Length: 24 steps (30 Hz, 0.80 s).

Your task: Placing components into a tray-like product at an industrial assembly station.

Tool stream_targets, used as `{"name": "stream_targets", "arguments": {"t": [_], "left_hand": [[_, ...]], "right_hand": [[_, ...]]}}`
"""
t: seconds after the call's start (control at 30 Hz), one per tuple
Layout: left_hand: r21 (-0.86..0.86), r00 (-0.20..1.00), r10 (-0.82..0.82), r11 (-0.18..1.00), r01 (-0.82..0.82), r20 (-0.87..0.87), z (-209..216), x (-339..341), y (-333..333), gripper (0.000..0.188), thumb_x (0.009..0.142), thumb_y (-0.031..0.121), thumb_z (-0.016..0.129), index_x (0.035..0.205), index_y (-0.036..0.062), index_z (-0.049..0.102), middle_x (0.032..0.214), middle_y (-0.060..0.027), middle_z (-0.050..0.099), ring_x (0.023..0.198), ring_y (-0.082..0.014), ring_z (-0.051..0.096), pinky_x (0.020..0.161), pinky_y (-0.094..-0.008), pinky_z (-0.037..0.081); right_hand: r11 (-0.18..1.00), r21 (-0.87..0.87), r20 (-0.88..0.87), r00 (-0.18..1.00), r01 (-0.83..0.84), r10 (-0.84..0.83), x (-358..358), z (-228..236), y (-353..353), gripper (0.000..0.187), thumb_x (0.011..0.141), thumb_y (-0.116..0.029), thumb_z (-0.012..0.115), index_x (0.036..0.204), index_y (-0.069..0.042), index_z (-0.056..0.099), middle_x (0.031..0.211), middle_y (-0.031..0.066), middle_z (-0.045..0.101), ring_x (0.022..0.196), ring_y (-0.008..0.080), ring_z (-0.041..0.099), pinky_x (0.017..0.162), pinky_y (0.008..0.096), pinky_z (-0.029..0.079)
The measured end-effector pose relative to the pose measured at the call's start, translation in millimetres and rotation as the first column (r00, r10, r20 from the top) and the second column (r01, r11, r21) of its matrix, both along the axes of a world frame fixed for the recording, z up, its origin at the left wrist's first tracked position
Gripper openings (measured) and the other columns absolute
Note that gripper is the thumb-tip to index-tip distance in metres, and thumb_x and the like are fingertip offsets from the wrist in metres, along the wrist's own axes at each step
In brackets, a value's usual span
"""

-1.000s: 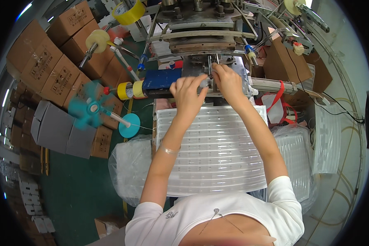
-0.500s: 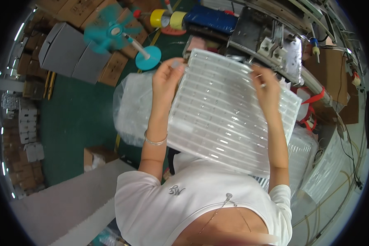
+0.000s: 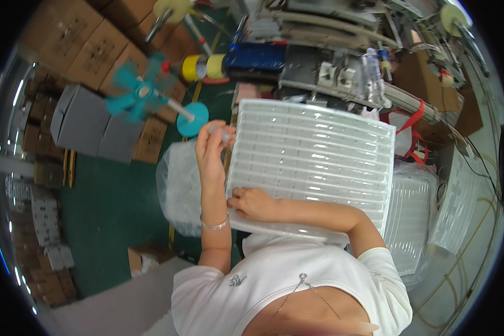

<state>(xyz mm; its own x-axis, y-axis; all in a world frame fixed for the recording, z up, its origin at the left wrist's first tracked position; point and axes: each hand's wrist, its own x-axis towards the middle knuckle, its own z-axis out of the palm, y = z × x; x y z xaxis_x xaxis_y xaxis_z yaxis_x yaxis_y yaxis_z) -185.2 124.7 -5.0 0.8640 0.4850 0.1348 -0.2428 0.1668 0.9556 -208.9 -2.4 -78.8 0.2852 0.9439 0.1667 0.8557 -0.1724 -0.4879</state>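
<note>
A large translucent plastic blister tray [image 3: 313, 159] with rows of small compartments lies in front of me, close to my chest. Beside its far left corner, my left hand [image 3: 211, 147] is closed around a small greyish, see-through piece [image 3: 223, 134], too unclear to name. My right hand [image 3: 253, 204] reaches across the near part of the tray to its left edge. Its fingers are curled in at that edge, and what they pinch, if anything, is hidden.
A bagged stack of similar trays [image 3: 411, 218] stands at the right. Beyond the tray is a machine bench [image 3: 333, 84] with a blue cylinder [image 3: 256, 59]. A turquoise fan [image 3: 143, 89], a plastic-wrapped bundle [image 3: 179, 185] and cardboard boxes [image 3: 84, 45] are at the left.
My right hand has come from the tray's far right part to its near left edge. My left hand stays by the far left corner. The tray sits straighter in view.
</note>
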Motion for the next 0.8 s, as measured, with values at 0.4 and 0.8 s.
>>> {"name": "stream_targets", "arguments": {"t": [0.4,0.8], "left_hand": [[0.354,0.987,-0.160,0.923,0.152,-0.007,-15,47,-33,0.011,0.076,-0.002,0.049,0.086,0.0029,0.052,0.095,-0.0142,0.065,0.085,-0.0212,0.060,0.078,-0.0317,0.047],[0.944,0.956,0.036,0.149,-0.293,0.291,23,175,-111,0.034,0.077,0.025,0.063,0.106,0.0095,0.062,0.089,-0.0105,0.059,0.080,-0.0284,0.058,0.065,-0.0425,0.046]], "right_hand": [[0.657,0.121,-0.726,0.518,0.744,-0.453,165,71,-175,0.019,0.087,-0.009,0.057,0.104,-0.003,0.054,0.100,0.0032,0.055,0.081,0.0086,0.056,0.068,0.0230,0.049],[0.534,0.396,-0.350,0.660,0.747,-0.665,175,99,-196,0.027,0.084,-0.005,0.062,0.111,-0.002,0.061,0.110,0.0082,0.063,0.086,0.0126,0.061,0.074,0.0249,0.051]]}}
